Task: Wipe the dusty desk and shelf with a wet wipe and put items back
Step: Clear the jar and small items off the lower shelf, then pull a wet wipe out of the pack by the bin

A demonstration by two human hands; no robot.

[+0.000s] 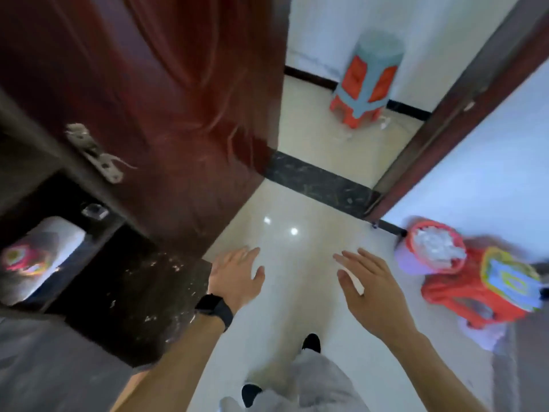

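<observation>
My left hand and my right hand are both held out over the pale tiled floor, fingers spread and holding nothing. A black watch sits on my left wrist. To my left stands a dark shelf unit whose top is speckled with white dust. In a lower compartment of it lies a white pack with a colourful label. No wet wipe shows in either hand. The picture is blurred by motion.
A dark red door with a metal handle stands open on the left. Beyond the black threshold stands a stack of red and blue stools. At right, a red bin of white waste stands by a red stool.
</observation>
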